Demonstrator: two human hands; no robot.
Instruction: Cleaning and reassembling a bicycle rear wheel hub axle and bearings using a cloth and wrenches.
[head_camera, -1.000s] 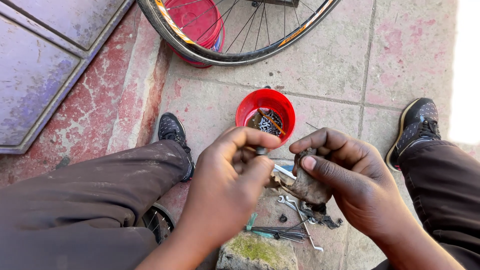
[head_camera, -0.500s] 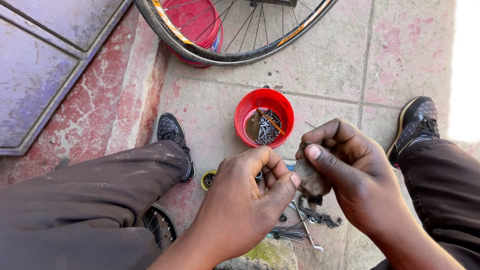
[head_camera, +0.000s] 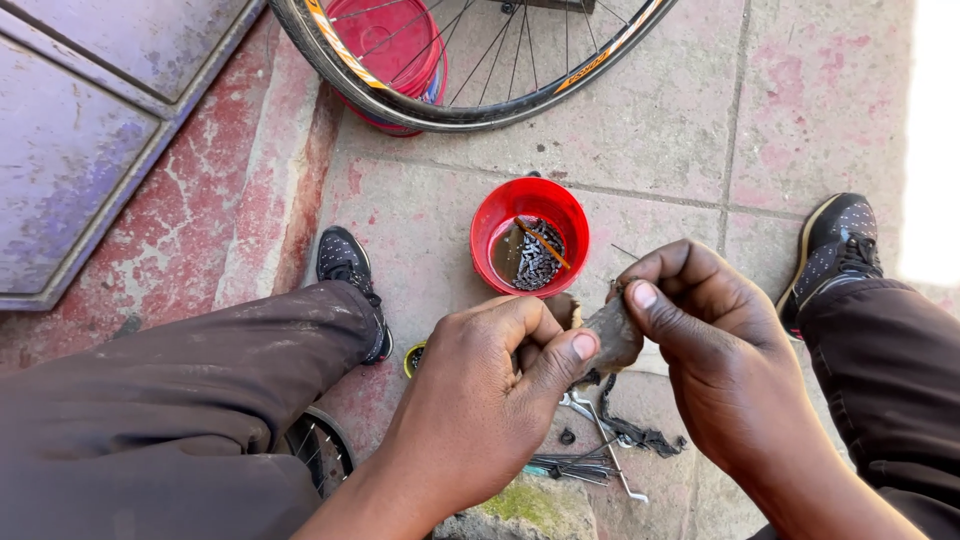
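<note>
Head view: two hands working a grimy rag between them, above a paved floor.

The left hand (head_camera: 480, 400) and the right hand (head_camera: 710, 350) meet in the middle of the frame, each with its grip clenched on the same dirty grey rag (head_camera: 612, 335): the left thumb presses its lower edge, the right thumb and fingers pinch its upper end. Whether anything is wrapped inside the rag cannot be told. Just beyond the hands a small red bowl (head_camera: 500, 215) stands on the floor (head_camera: 650, 130), holding dark liquid and a coiled bicycle chain (head_camera: 538, 255). Below the hands lie metal tools (head_camera: 600, 445) and a bundle of thin spokes (head_camera: 565, 467). A bicycle wheel (head_camera: 440, 105) leans across the top, with a red bucket (head_camera: 395, 45) behind it. A black shoe (head_camera: 345, 260) sits on the left and another (head_camera: 835, 245) on the right.
</note>
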